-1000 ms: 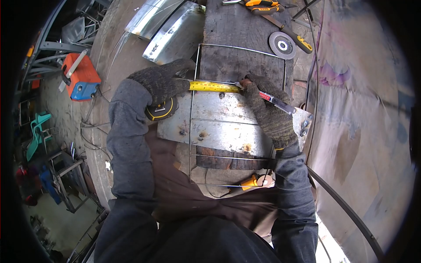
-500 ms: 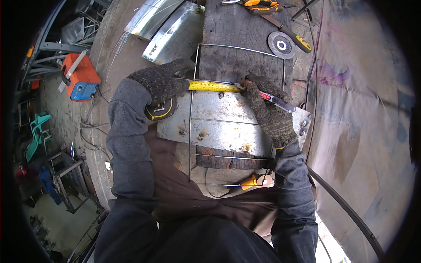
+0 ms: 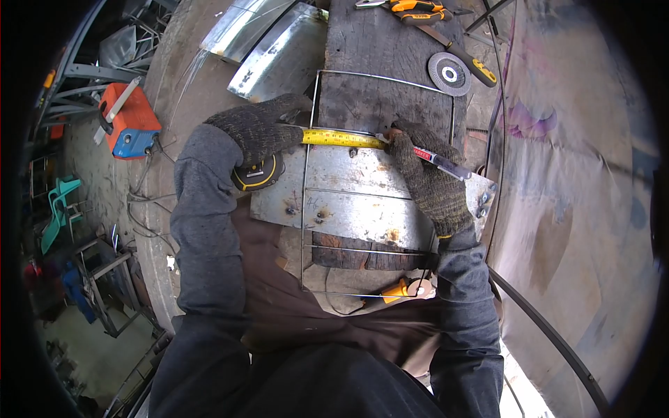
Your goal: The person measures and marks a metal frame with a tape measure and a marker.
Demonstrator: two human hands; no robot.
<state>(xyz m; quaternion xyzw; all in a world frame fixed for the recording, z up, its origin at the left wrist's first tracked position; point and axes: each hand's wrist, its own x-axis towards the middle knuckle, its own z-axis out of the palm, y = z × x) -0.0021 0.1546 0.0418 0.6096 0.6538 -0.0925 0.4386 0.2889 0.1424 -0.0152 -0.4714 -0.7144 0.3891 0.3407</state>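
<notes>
My left hand [image 3: 254, 129], in a dark knit glove, is closed on a tape measure [image 3: 259, 175] whose black and yellow case shows below the palm. Its yellow blade [image 3: 341, 138] runs across to my right hand [image 3: 435, 191], also gloved, whose fingertips pinch near the blade's end. A marker [image 3: 442, 163] with a red and white label is held in the right hand, pointing down to the right. Under the blade lies a thin metal wire frame [image 3: 304, 209], on top of a shiny sheet-metal plate [image 3: 348, 216] with burn spots.
A thick wooden plank [image 3: 383, 42] supports the plate. On it lie a flap disc [image 3: 449, 74], pliers [image 3: 418, 8] and a yellow-black handled tool [image 3: 481, 70]. Curved metal sheets [image 3: 279, 52] are at upper left. An angle grinder [image 3: 397, 289] sits below; an orange welding machine [image 3: 129, 122] stands left.
Almost nothing differs. The whole scene shifts very slightly in view, while both hands keep the tape stretched across the frame.
</notes>
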